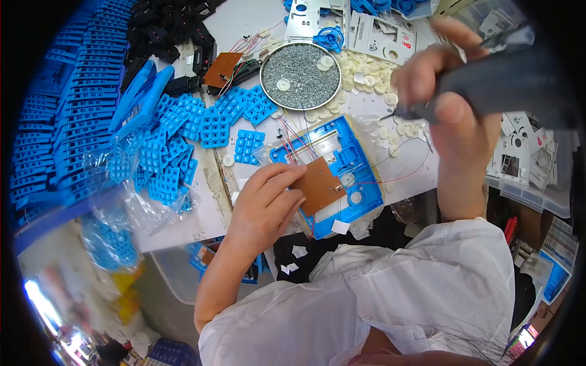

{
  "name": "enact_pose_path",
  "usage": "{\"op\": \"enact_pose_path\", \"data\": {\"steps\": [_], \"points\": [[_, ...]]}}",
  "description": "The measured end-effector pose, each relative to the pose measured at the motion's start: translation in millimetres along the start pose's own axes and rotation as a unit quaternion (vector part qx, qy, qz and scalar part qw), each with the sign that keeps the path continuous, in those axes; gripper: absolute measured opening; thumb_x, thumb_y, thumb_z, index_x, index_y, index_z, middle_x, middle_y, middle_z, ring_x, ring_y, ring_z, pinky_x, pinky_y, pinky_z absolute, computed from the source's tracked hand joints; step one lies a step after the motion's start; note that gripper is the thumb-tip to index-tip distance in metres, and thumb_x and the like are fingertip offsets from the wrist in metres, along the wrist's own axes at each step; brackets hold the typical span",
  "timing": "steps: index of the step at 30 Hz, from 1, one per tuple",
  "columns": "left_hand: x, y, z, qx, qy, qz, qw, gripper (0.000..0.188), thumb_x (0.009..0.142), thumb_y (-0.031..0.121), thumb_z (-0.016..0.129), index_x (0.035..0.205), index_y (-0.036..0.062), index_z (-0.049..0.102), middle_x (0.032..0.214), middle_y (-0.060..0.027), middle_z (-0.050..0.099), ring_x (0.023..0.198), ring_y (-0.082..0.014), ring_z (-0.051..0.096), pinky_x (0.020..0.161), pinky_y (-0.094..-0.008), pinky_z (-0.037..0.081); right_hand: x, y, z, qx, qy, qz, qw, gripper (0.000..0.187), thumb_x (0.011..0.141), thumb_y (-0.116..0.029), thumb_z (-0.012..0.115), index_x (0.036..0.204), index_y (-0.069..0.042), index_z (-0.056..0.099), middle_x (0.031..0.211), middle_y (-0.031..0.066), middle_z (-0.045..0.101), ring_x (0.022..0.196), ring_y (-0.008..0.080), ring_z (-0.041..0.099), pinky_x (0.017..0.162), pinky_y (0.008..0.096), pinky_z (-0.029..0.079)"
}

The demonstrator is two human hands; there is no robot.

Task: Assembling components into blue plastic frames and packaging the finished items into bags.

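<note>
My left hand (264,204) has its fingers bent over the left edge of a brown circuit board (320,188), holding it. That board lies in an open blue plastic housing (363,183) on the table, with thin red, white and dark wires running out of it. Raised to the right of the housing, my right hand (461,110) is wrapped round a black electric screwdriver (506,82), slightly blurred. Its thin bit points left, above the table and apart from the housing. Beyond the housing stands a round dish of small metal screws (299,79) with a few white discs on top.
Blue keypads (168,152) lie heaped at the left, beside tall stacks of blue housings (85,91). Black parts (165,30) are piled at the far left. White plastic discs (366,70) spread beyond the dish. A clear bin of white panels (525,152) stands at the right.
</note>
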State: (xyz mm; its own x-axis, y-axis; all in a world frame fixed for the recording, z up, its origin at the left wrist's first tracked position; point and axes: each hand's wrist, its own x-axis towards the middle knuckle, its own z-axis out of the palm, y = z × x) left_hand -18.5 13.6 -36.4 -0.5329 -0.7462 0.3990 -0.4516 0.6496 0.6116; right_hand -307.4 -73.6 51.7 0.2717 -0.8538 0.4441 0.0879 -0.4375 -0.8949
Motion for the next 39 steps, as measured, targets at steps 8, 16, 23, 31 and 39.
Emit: {"op": "enact_pose_path", "data": {"steps": [8, 16, 23, 31, 39], "points": [[-52, 23, 0, 0.023, 0.072, -0.088, 0.993, 0.025, 0.071, -0.001, 0.082, 0.09, 0.0069, 0.069, 0.114, -0.0104, 0.074, 0.097, -0.032, 0.066, 0.082, -0.0412, 0.053, -96, 13, -18, -0.173, 0.255, -0.012, 0.951, 0.062, 0.082, -0.016, 0.085, 0.133, 0.0, 0.054, 0.125, 0.0114, 0.061, 0.105, 0.0158, 0.059, 0.083, 0.0295, 0.049], [-66, 47, 22, 0.025, 0.006, -0.037, 0.999, 0.029, 0.07, 0.004, 0.083, 0.095, 0.0081, 0.07, 0.126, -0.0078, 0.071, 0.091, -0.0256, 0.064, 0.076, -0.0387, 0.05, -74, 50, 60, -0.394, -0.217, 0.126, 0.884, 0.052, 0.08, -0.025, 0.084, 0.12, -0.007, 0.058, 0.1, 0.0093, 0.067, 0.077, 0.0266, 0.067, 0.066, 0.0378, 0.054], [-72, 52, 27, 0.036, -0.019, -0.027, 0.999, 0.024, 0.077, 0.009, 0.075, 0.099, 0.004, 0.068, 0.13, -0.0129, 0.068, 0.102, -0.0239, 0.063, 0.081, -0.038, 0.05, -57, 48, 63, -0.31, -0.263, 0.232, 0.884, 0.06, 0.078, -0.022, 0.085, 0.127, -0.01, 0.053, 0.096, 0.0082, 0.068, 0.073, 0.0269, 0.068, 0.064, 0.0368, 0.053], [-74, 53, 28, 0.026, -0.018, -0.039, 0.999, 0.023, 0.077, 0.01, 0.075, 0.098, 0.0033, 0.068, 0.13, -0.013, 0.069, 0.103, -0.024, 0.063, 0.083, -0.0379, 0.05, -56, 53, 68, -0.242, -0.233, 0.264, 0.904, 0.062, 0.077, -0.015, 0.087, 0.129, -0.01, 0.054, 0.094, 0.0084, 0.064, 0.06, 0.0182, 0.064, 0.055, 0.0312, 0.049], [-77, 54, 29, 0.022, -0.015, -0.041, 0.999, 0.022, 0.078, 0.011, 0.076, 0.097, 0.0033, 0.069, 0.13, -0.013, 0.068, 0.103, -0.0235, 0.063, 0.084, -0.0378, 0.05, -54, 44, 68, -0.229, -0.242, 0.301, 0.894, 0.058, 0.078, -0.007, 0.085, 0.126, -0.01, 0.054, 0.097, 0.0097, 0.062, 0.058, 0.0168, 0.064, 0.052, 0.03, 0.048]]}}
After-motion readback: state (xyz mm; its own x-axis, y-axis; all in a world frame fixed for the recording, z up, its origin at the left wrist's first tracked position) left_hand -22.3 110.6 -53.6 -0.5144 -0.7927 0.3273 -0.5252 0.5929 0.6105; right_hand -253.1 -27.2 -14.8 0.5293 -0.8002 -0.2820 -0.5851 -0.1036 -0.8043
